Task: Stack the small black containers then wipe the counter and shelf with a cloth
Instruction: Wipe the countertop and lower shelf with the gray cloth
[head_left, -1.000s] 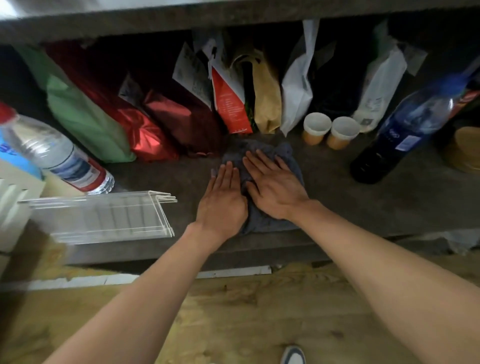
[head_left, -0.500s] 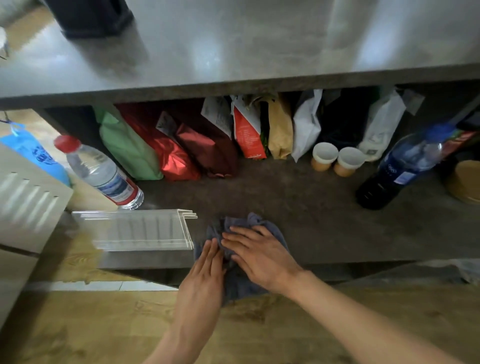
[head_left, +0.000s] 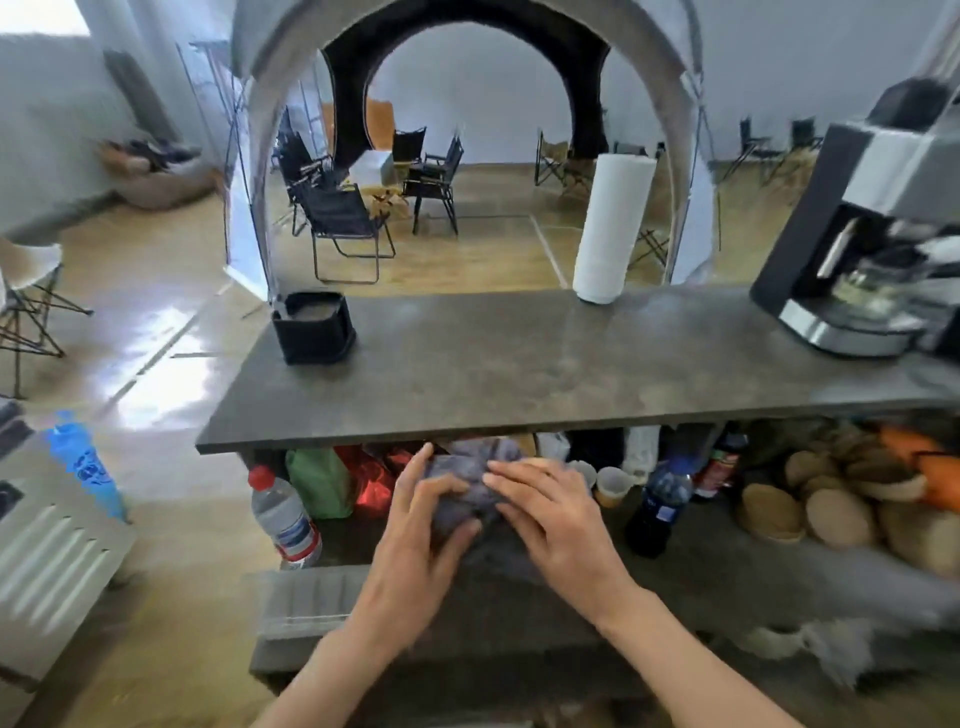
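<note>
Grey cloth is gathered up between both hands, just below the front edge of the counter and above the shelf. The left hand is curled around the cloth's left side, thumb pressed into it; the right hand is laid over its right side with fingers spread. The stacked black containers are seen at the counter's far left corner, a paper towel roll at its back edge.

Bottle labels blurred; no text readable.
</note>
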